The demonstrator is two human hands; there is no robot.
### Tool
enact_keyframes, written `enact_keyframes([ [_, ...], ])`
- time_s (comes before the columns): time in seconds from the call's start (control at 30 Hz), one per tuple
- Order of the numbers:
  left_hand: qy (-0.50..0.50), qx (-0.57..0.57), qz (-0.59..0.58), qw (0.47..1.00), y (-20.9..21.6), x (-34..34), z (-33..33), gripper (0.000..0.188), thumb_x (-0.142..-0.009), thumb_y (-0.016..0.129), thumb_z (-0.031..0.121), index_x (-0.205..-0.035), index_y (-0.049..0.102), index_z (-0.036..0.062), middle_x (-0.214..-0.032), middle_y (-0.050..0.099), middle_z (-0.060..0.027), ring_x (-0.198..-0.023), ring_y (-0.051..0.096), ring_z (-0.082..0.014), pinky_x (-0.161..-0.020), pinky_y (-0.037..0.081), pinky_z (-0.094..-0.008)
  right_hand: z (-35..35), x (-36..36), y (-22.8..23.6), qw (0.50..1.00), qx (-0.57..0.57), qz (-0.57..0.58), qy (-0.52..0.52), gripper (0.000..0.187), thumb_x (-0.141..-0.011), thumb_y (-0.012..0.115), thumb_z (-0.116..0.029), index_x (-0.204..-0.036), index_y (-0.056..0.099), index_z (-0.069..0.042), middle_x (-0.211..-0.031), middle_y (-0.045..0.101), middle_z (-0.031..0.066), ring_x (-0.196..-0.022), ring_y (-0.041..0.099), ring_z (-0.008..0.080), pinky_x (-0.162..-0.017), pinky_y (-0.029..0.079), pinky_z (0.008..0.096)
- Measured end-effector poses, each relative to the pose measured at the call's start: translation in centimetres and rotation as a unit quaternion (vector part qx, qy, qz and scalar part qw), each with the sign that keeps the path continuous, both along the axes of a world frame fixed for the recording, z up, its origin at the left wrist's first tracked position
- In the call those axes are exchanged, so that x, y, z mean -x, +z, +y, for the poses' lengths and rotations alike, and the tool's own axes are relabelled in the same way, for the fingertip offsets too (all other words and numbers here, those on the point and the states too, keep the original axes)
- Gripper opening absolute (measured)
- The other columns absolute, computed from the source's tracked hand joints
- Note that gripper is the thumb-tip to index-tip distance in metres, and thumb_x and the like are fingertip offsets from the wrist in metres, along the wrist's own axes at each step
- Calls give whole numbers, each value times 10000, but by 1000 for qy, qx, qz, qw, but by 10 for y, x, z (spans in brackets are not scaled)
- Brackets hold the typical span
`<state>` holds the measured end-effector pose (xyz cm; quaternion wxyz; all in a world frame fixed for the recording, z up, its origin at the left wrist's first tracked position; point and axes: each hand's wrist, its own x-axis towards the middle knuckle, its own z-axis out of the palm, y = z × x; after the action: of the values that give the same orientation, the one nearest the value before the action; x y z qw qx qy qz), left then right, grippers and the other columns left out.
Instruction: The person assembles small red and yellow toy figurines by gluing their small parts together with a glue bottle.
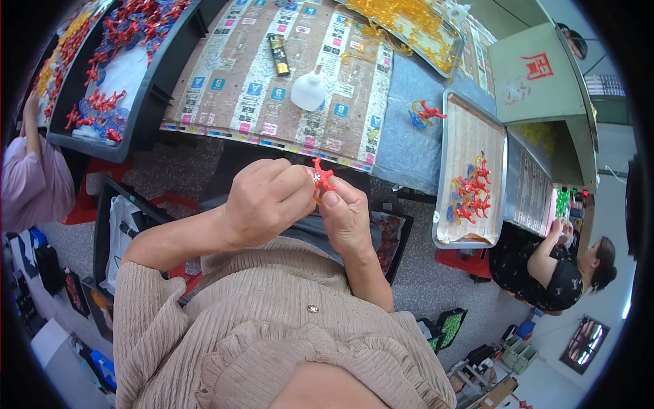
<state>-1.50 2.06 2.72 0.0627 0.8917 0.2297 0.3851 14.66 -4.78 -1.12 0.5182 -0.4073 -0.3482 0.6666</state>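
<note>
In front of my chest, both hands meet on a small red plastic figure [323, 178] with short branching limbs. My left hand [266, 203] is curled into a fist, its fingertips pressed to the figure's left side. My right hand [346, 215] pinches it from below and to the right, thumb uppermost. A bit of amber plastic shows under the figure; the fingers hide the rest. Beyond my hands, a white squeeze bottle with a thin nozzle [308, 91] and a black-and-gold lighter-shaped object [278, 54] sit on the paper-covered table [225, 95].
A metal tray [444, 146] at the right holds several red, blue and amber figures; one more figure [426, 114] lies beside it. Amber pieces [402, 27] fill a far tray. A black bin [146, 82] of red and blue pieces stands left. Two people [552, 273] sit nearby, right and left.
</note>
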Motion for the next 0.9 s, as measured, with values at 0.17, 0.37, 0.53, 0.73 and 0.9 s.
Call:
enact_keyframes([
  [0.17,3,2,4,1000,3,2,-1,181,-627,686,97,-730,546,47,-739,454,-39,-622,506,-167,-522,412,-294,4,9,5,998,-17,27,-48,463,-896,639,-315,-1187,601,43,-976,608,2,-860,500,52,-771,402,203],
  [0.37,5,-1,-4,1000,1,13,0,179,-628,682,109,-732,549,49,-740,454,-37,-631,504,-166,-528,413,-293,4,11,0,1000,-8,16,-7,626,-892,629,-388,-1254,501,107,-1208,579,147,-1117,555,214,-985,404,351],
  [0.53,48,133,-37,989,4,24,-1,179,-657,706,35,-797,596,14,-750,471,-61,-676,543,-194,-562,441,-288,16,2,8,998,-55,-41,15,467,-888,670,-291,-1212,589,36,-1049,641,48,-894,564,89,-796,451,229],
  [0.73,10,501,-296,813,-3,38,3,175,-790,723,23,-948,653,-3,-886,561,-31,-772,561,-98,-659,464,-227,63,-10,24,907,-142,-360,-165,382,-807,731,-127,-1137,618,29,-1056,652,114,-936,622,171,-799,494,272],
  [0.9,-16,654,-359,666,-9,41,-7,249,-825,699,25,-1056,611,1,-990,623,-40,-878,616,-113,-812,536,-265,110,-1,14,781,-271,-517,-221,469,-730,773,-144,-1154,621,-16,-1072,624,146,-958,601,212,-752,488,285],
])
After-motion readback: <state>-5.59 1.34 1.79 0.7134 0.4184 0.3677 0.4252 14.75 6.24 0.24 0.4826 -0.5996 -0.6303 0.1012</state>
